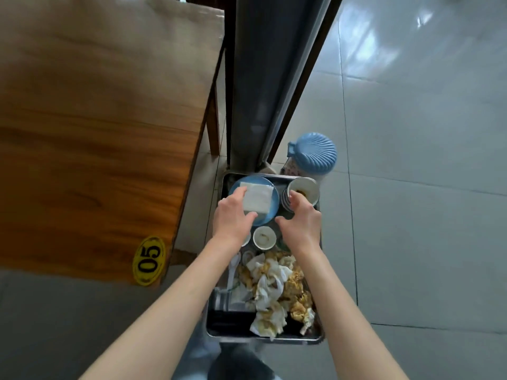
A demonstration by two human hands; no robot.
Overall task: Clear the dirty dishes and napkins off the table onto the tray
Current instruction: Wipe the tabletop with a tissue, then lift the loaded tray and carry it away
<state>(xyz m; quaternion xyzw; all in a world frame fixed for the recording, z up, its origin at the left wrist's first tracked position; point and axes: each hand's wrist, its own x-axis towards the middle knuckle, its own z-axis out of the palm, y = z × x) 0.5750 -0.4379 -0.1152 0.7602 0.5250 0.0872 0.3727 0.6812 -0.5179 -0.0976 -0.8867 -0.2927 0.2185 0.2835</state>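
Note:
A metal tray sits low beside the wooden table. On its far end lies a blue plate with a folded white napkin pack on top. My left hand grips the napkin pack at its left edge. My right hand is around a stack of striped bowls at the tray's far right. Two small white cups stand in the middle. Crumpled, stained napkins and food scraps fill the near half, with a white spoon at the left.
A blue-lidded jug stands on the tiled floor just beyond the tray. A dark bench runs away behind the tray. The table corner carries a yellow "05" tag. Grey floor tiles spread to the right.

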